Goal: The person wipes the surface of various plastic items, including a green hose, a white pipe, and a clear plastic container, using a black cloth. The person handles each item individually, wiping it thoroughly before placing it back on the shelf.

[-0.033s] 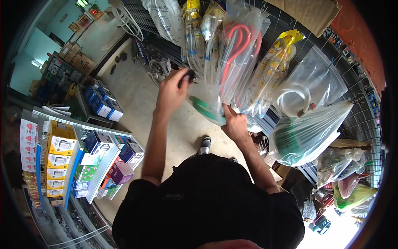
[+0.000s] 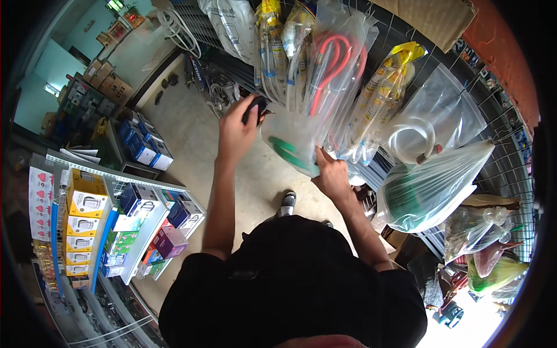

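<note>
My left hand (image 2: 237, 130) is closed around a small black object (image 2: 255, 109) whose kind I cannot make out, held beside the upper left of a clear plastic bag (image 2: 293, 129). A curved green item (image 2: 284, 152) shows through that bag. On the bag's right edge, my right hand (image 2: 333, 175) is closed, its thumb and fingers pinching the plastic. Just above hangs another clear bag with a looped red hose (image 2: 328, 64) in it. Yellow-topped packets (image 2: 270, 49) hang to its left, and a similar yellow packet (image 2: 387, 81) hangs to its right.
A wire grid rack (image 2: 505, 130) carries the hanging bags, including one with a white coil (image 2: 411, 139) and a large bag with green contents (image 2: 429, 191). Shelves of yellow boxes (image 2: 81, 220) stand at left. Blue boxes (image 2: 142, 142) sit behind them. Cables (image 2: 223, 97) lie beyond my left hand.
My left hand and the black object have shifted slightly to the left. The bag with the green item has spread a little, and my right hand has moved slightly right, still pinching its edge.
</note>
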Tool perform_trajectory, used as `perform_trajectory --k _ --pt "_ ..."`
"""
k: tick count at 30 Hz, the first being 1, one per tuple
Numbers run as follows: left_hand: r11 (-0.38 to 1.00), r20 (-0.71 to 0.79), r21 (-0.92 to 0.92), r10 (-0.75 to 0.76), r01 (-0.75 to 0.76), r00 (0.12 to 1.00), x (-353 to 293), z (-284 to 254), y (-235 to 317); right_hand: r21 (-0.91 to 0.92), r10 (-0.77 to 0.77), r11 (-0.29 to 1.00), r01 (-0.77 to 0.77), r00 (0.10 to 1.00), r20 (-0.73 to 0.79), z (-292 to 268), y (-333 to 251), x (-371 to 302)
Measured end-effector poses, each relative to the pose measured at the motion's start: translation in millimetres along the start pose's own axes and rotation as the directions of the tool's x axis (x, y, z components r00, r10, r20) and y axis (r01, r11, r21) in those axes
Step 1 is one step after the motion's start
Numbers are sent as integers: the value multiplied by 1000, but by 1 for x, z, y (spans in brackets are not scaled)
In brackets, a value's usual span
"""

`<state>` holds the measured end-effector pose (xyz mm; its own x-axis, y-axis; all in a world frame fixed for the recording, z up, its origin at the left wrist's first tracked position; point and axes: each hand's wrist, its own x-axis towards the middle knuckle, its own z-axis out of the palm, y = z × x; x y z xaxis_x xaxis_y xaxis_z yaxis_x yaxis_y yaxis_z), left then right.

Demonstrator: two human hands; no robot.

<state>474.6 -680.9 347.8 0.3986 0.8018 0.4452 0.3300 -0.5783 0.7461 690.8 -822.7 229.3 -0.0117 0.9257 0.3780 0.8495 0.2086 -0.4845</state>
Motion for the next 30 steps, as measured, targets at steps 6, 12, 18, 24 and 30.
perform_trajectory --k 6,12,18,24,30 --pt "873 416 2 443 -488 794 -13 12 58 -84 -77 992 90 986 150 14 17 -19" --pt "853 822 490 -385 -178 419 3 -17 -5 -154 -132 976 151 983 126 16 -13 -29" --pt "989 859 -131 148 -69 489 -14 8 26 -121 -126 979 162 957 262 18 6 -35" --pt "932 901 362 -348 -7 259 -32 -6 -23 -138 -136 977 162 974 183 18 0 -46" --pt "640 394 -532 -392 554 831 -90 -1 -82 -143 12 989 23 971 237 4 27 -44"
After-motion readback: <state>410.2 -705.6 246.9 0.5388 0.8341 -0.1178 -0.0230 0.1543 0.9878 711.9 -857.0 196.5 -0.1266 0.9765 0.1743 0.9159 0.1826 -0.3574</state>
